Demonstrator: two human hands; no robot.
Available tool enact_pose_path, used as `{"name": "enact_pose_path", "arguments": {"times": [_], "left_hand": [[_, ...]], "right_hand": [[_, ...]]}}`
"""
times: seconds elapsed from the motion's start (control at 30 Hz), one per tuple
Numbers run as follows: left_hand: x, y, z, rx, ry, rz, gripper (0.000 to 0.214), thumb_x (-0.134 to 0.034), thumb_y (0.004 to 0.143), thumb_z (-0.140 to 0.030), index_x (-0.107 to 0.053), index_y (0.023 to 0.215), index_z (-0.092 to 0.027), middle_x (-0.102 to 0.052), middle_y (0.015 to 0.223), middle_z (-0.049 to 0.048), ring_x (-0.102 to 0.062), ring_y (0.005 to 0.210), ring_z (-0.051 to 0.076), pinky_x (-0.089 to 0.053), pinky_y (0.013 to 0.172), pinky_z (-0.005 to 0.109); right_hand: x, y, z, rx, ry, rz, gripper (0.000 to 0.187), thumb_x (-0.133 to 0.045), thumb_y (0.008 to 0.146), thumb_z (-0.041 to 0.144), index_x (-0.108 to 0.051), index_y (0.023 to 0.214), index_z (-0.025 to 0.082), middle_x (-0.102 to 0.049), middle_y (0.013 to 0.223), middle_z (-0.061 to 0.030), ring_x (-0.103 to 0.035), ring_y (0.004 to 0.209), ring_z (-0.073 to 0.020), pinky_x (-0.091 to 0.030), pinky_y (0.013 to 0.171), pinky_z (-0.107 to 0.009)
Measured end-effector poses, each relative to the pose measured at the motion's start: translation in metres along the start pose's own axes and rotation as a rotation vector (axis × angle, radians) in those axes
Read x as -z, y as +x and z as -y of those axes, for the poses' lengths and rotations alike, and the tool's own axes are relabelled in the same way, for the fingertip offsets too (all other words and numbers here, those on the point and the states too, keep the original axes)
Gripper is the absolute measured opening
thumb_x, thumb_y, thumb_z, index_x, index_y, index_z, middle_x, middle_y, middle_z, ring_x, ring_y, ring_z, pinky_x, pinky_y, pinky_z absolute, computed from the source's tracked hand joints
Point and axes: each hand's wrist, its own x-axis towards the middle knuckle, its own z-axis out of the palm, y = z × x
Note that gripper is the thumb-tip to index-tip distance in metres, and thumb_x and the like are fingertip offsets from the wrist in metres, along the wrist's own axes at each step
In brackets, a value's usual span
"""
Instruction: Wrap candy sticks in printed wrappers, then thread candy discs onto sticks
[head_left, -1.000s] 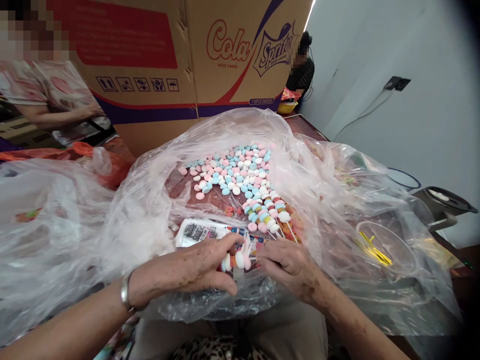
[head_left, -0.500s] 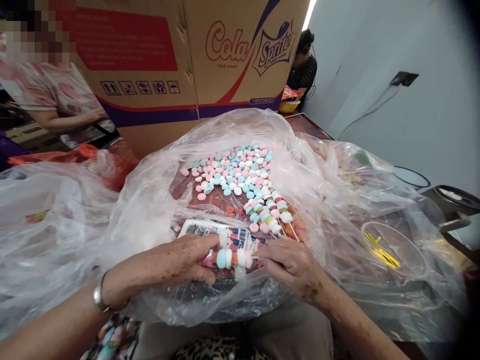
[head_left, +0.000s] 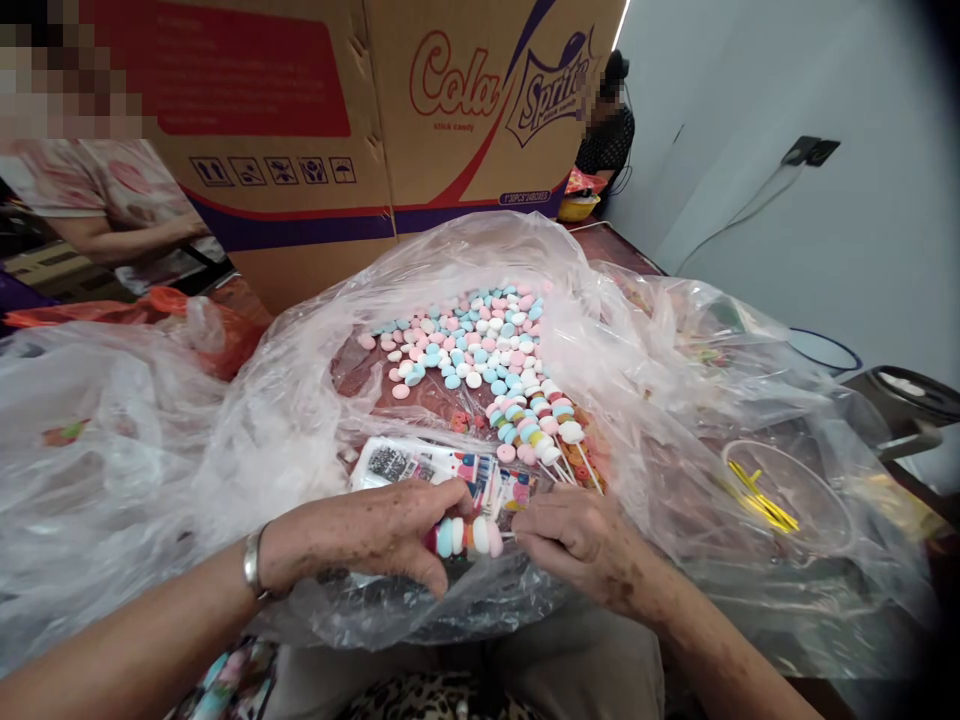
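1. A candy stick [head_left: 470, 537] is held flat, side to side, low in the middle, between the two hands. Blue, white, orange and pink bits are lined up on it.
2. Its white stem [head_left: 509, 536] is pinched at the right end by the right hand [head_left: 577, 545]. The thumb and fingers are closed on it, the fingers are curled, and the back of the hand is turned up. The arm is reached in from the low right.
3. The left end is framed by the left hand [head_left: 367, 530]. The thumb is stretched out low, the fingers are pointed right above it, and a wide gap is left between. Whether the candy is touched by this hand cannot be told. The wrist is ringed by a silver bracelet [head_left: 253, 562].
4. A white pack [head_left: 442, 463] is seen just behind the hands, partly covered.
5. Filled sticks [head_left: 536, 425] are laid side by side near the right hand. Behind them, loose candies [head_left: 480, 335] are spread out, with clear plastic [head_left: 292, 420] bunched around.
6. Yellow ties [head_left: 761, 500] are seen far to the right.
7. At the back, the view is blocked by a big box [head_left: 300, 100].
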Motion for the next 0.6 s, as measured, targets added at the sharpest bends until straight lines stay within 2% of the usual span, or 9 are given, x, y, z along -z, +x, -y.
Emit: {"name": "enact_pose_path", "arguments": {"times": [0.13, 0.27, 0.33, 0.47, 0.53, 0.6], "left_hand": [[0.0, 0.005, -0.011, 0.033, 0.048, 0.05, 0.043, -0.08, 0.078, -0.028, -0.051, 0.11, -0.022, -0.059, 0.092, -0.001, -0.057, 0.082, 0.02, -0.038, 0.068, 0.025], [-0.001, 0.009, -0.018, -0.086, 0.145, -0.013, 0.041, -0.073, 0.083, -0.022, -0.046, 0.114, -0.022, -0.062, 0.093, -0.0001, -0.059, 0.077, 0.02, -0.039, 0.065, 0.025], [-0.001, 0.011, -0.021, -0.157, 0.276, -0.054, 0.046, -0.069, 0.084, -0.016, -0.044, 0.122, -0.02, -0.065, 0.099, 0.0046, -0.063, 0.082, 0.023, -0.042, 0.067, 0.028], [0.001, 0.017, -0.033, -0.264, 0.572, -0.177, 0.06, -0.062, 0.084, -0.007, -0.037, 0.138, -0.013, -0.067, 0.114, 0.0147, -0.066, 0.098, 0.031, -0.047, 0.075, 0.034], [0.004, 0.019, -0.042, -0.296, 0.671, -0.242, 0.057, -0.061, 0.088, -0.012, -0.037, 0.139, -0.01, -0.066, 0.118, 0.017, -0.066, 0.102, 0.032, -0.049, 0.08, 0.037], [0.009, 0.022, -0.052, -0.326, 0.753, -0.285, 0.048, -0.062, 0.091, -0.021, -0.043, 0.134, -0.01, -0.066, 0.119, 0.0177, -0.064, 0.102, 0.032, -0.049, 0.086, 0.04]], "right_hand": [[-0.006, 0.0, 0.001, -0.047, 0.018, 0.008, 0.031, -0.045, 0.095, 0.014, -0.056, 0.067, 0.02, -0.059, 0.063, 0.0021, -0.05, 0.06, -0.0124, -0.033, 0.061, -0.025], [-0.016, -0.002, 0.002, -0.05, -0.002, -0.001, 0.025, -0.048, 0.096, 0.018, -0.059, 0.073, 0.02, -0.062, 0.067, 0.0013, -0.052, 0.062, -0.0134, -0.035, 0.063, -0.025], [-0.021, -0.005, 0.004, -0.063, -0.033, -0.022, 0.023, -0.047, 0.096, 0.018, -0.06, 0.077, 0.02, -0.064, 0.069, -0.0001, -0.054, 0.062, -0.0145, -0.036, 0.063, -0.026], [-0.034, -0.012, 0.013, -0.158, 0.113, -0.214, 0.024, -0.041, 0.098, 0.017, -0.06, 0.084, 0.019, -0.064, 0.069, -0.0004, -0.059, 0.063, -0.0135, -0.04, 0.06, -0.023], [-0.042, -0.013, 0.017, -0.179, 0.221, -0.357, 0.023, -0.04, 0.099, 0.017, -0.06, 0.086, 0.019, -0.064, 0.07, 0.0002, -0.059, 0.061, -0.0118, -0.042, 0.059, -0.02], [-0.049, -0.012, 0.02, -0.181, 0.291, -0.465, 0.021, -0.042, 0.098, 0.017, -0.06, 0.089, 0.019, -0.064, 0.07, 0.0009, -0.059, 0.059, -0.0107, -0.043, 0.057, -0.018]]}}
